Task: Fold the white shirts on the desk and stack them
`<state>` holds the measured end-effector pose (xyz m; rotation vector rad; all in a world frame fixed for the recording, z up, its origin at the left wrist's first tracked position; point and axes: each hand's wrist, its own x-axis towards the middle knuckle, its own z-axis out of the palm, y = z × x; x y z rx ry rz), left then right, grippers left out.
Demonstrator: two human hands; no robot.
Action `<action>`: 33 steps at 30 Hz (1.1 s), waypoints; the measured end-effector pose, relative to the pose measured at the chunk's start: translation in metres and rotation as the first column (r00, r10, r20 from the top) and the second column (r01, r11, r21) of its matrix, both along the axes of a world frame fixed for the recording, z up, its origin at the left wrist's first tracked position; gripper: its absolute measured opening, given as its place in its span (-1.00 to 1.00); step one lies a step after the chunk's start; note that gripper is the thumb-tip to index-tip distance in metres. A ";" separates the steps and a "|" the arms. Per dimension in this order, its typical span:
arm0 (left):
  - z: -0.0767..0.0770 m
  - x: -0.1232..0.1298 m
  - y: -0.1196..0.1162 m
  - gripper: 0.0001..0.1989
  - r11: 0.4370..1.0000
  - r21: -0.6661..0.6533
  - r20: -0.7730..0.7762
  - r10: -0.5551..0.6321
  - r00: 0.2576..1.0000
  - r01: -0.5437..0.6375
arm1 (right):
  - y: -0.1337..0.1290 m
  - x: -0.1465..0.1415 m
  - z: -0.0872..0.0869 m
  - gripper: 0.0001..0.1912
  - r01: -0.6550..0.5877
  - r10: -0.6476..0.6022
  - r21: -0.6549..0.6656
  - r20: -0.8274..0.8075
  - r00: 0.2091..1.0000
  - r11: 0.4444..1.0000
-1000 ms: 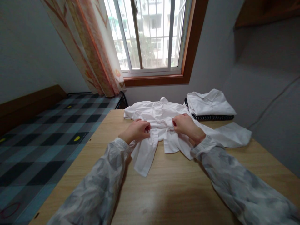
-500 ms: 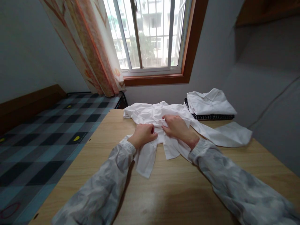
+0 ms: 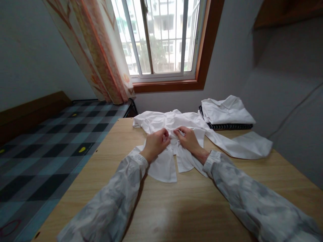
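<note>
A white shirt (image 3: 161, 164) lies spread on the wooden table (image 3: 161, 208), its collar end toward the window and one sleeve stretched out to the right. My left hand (image 3: 156, 143) pinches the left front panel near the middle of the shirt. Close beside it, my right hand (image 3: 187, 138) is closed on the right front panel, thumb and forefinger together. The two sets of fingertips are a small gap apart. Whatever small part lies between the fingers, such as a button, is too small to make out. The lower hem hangs loose in two flaps toward me.
A folded white shirt (image 3: 227, 111) rests on dark striped cloth (image 3: 230, 126) at the table's back right. Left of the table is a bed with a checked cover (image 3: 50, 161). Behind stand a barred window (image 3: 164, 40) and a patterned curtain (image 3: 101, 57).
Both hands have drawn nearer each other at the shirt's front. The left flap of the hem has swung to the right and spread wider. My right fingers have come together into a pinch.
</note>
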<state>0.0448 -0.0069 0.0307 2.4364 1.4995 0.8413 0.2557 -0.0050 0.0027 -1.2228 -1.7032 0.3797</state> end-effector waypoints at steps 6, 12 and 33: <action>-0.020 0.002 0.001 -0.76 0.988 -0.077 0.205 -0.115 0.972 0.133 | -0.003 -0.003 -0.003 -0.81 -0.006 0.005 -0.030 -0.052 0.999 1.000; -0.030 0.005 0.012 -0.70 0.961 -0.175 0.448 -0.117 0.886 0.216 | -0.002 -0.004 -0.004 -0.81 -0.051 0.049 -0.026 -0.090 0.995 0.998; -0.036 0.009 0.014 -0.90 0.982 -0.129 0.495 -0.056 0.867 0.137 | 0.006 -0.005 -0.016 -0.85 -0.267 0.232 -0.131 -0.232 0.945 0.955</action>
